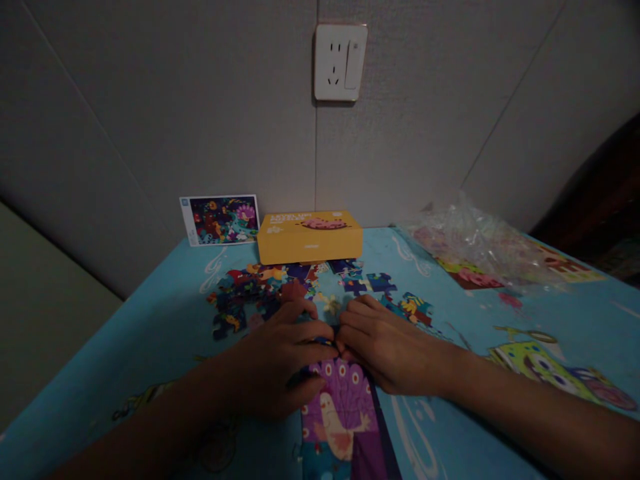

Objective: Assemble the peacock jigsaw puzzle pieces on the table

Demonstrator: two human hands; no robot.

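A white-bordered picture card (223, 221) stands beside a yellow cardboard box (310, 249) reading "LEVEL UP! PUZZLES", behind loose multicoloured jigsaw pieces (245, 288) on the blue cartoon-printed counter (165, 320). The left hand (280, 357), fingers bent and slightly spread, and right hand (383, 343), fingers bunched, meet at the joined purple bird puzzle's (340, 417) far end; whether either pinches anything is unclear.

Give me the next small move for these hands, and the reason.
Probably press gently along the far end of the joined puzzle: the left hand and right hand meet there, hiding whether it lies flush.
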